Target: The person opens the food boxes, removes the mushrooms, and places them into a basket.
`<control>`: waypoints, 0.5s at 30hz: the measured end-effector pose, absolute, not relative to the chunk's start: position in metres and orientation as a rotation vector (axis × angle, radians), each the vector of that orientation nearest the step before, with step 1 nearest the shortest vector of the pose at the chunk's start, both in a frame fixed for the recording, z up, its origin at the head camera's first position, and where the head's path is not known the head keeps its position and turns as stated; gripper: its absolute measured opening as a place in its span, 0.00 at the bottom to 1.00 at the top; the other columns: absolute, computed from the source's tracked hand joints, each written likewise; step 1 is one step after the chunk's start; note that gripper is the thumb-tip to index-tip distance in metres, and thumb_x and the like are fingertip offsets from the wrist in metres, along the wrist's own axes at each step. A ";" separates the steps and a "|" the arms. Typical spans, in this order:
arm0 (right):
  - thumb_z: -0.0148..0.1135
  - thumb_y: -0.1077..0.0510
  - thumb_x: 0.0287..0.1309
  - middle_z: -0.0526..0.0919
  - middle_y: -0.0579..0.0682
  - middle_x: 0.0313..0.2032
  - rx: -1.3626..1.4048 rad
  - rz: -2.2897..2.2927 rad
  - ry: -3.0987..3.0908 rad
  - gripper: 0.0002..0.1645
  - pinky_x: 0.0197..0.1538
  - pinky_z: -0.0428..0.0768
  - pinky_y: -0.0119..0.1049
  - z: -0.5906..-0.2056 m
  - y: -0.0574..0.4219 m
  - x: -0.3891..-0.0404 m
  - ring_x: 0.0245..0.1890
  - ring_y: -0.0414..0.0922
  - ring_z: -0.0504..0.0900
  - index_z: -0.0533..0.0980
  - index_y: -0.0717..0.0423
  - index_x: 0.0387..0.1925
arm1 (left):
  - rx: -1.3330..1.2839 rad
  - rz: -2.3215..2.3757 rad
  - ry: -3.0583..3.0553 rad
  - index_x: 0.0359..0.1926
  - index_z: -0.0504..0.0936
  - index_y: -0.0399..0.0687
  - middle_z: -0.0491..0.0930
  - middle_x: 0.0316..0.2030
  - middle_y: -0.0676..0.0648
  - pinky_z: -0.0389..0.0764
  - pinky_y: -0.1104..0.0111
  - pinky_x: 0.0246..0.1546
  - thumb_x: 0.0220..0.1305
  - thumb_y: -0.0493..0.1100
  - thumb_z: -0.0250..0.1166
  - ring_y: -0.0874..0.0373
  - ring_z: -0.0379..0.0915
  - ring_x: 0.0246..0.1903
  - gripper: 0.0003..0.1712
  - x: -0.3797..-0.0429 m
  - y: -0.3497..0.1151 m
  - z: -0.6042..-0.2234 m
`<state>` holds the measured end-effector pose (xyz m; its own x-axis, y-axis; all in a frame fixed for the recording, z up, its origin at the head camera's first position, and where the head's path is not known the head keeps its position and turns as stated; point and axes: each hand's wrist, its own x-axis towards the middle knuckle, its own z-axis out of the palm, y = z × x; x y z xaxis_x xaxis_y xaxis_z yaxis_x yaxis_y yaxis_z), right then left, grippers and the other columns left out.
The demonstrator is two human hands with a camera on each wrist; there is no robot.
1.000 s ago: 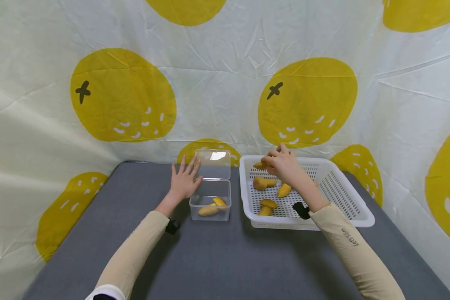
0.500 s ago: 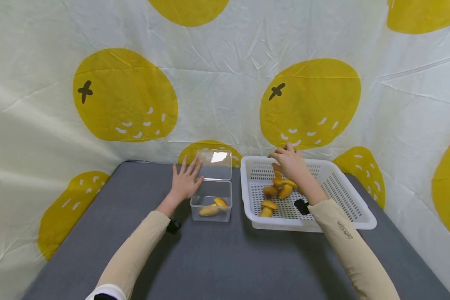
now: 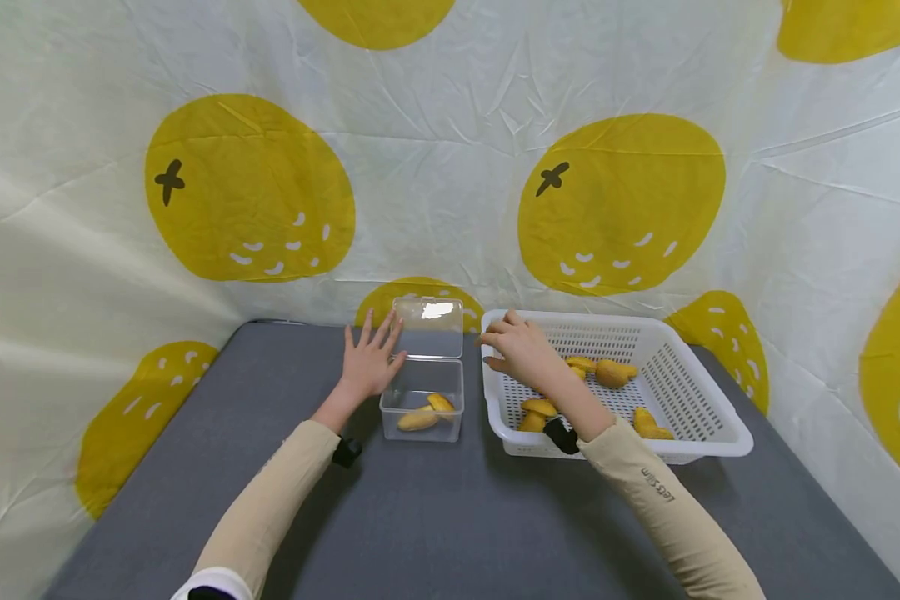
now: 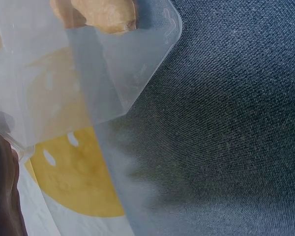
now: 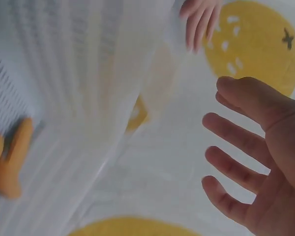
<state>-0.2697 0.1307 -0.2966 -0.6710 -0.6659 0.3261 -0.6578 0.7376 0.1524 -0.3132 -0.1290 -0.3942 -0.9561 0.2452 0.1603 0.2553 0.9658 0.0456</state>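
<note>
My left hand [image 3: 367, 367] lies with fingers spread along the left side of a clear hinged plastic box [image 3: 390, 425], fingertips at its raised lid [image 3: 427, 329]. Inside the box are yellow-brown mushrooms [image 3: 417, 419], one also visible as a mushroom [image 4: 110, 14] through the plastic in the left wrist view. My right hand [image 3: 523, 354] hovers over the left rim of a white perforated basket [image 3: 720, 437]. Its fingers [image 5: 231, 169] are loosely bent and hold nothing in the right wrist view. Several mushrooms [image 3: 615, 372] lie in the basket, some partly hidden by my right arm.
A dark grey cloth-covered table [image 3: 450, 517] carries both containers, the box left of the basket. Behind them hangs a white curtain [image 3: 435, 183] printed with large yellow fruit. A narrow strip of table separates box and basket.
A second ago my right hand held a mushroom over the basket's left part. It moved right, let go, then came back left empty. Mushrooms in the basket have shifted rightward. Left hand stays put.
</note>
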 end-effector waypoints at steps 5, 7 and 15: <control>0.65 0.53 0.48 0.81 0.45 0.37 1.146 -0.047 -2.590 0.13 0.31 0.74 0.36 -0.303 0.104 -0.262 0.36 0.44 0.72 0.80 0.47 0.39 | -0.399 -0.186 -2.948 0.70 0.37 0.59 0.33 0.70 0.56 0.33 0.40 0.62 0.67 0.62 0.36 0.49 0.18 0.69 0.36 -0.316 -0.132 -0.397; 0.65 0.52 0.48 0.81 0.44 0.37 1.181 -0.064 -2.615 0.13 0.34 0.75 0.37 -0.303 0.094 -0.259 0.37 0.44 0.74 0.80 0.46 0.39 | -0.412 -0.226 -2.929 0.70 0.38 0.58 0.34 0.70 0.57 0.34 0.41 0.62 0.66 0.62 0.37 0.49 0.18 0.69 0.36 -0.317 -0.134 -0.398; 0.61 0.50 0.52 0.80 0.43 0.41 1.210 -0.173 -2.711 0.15 0.40 0.75 0.37 -0.305 0.055 -0.247 0.41 0.44 0.74 0.79 0.43 0.44 | -0.482 -0.250 -2.835 0.70 0.44 0.57 0.40 0.70 0.53 0.41 0.40 0.62 0.65 0.58 0.46 0.46 0.25 0.69 0.37 -0.314 -0.145 -0.398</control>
